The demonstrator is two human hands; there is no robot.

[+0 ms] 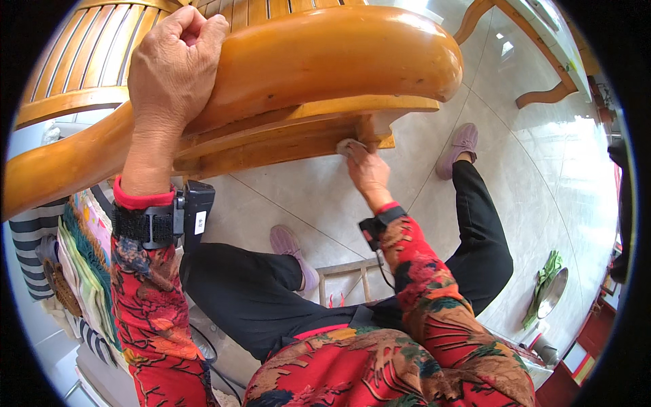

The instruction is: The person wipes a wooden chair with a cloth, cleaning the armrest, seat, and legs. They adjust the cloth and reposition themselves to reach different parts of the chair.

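My left hand (170,76) is curled into a fist against the thick, glossy wooden armrest (330,56) of a slatted wooden bench or chair. Nothing shows between its thumb and fingers. Below the armrest, my right hand (370,173) holds a small pale cloth (349,147), partly hidden by the fingers. The cloth touches the lower wooden side rail (285,151), close to the front leg (375,128). Wooden seat slats (101,48) show at the upper left, beyond my left hand.
A low wooden stool frame (346,272) is between my legs on the tiled floor (315,203). Folded textiles (81,274) are stacked at left. A table with curved wooden legs (546,96) stands at upper right. A metal basin (553,293) and green leaves (546,274) lie at lower right.
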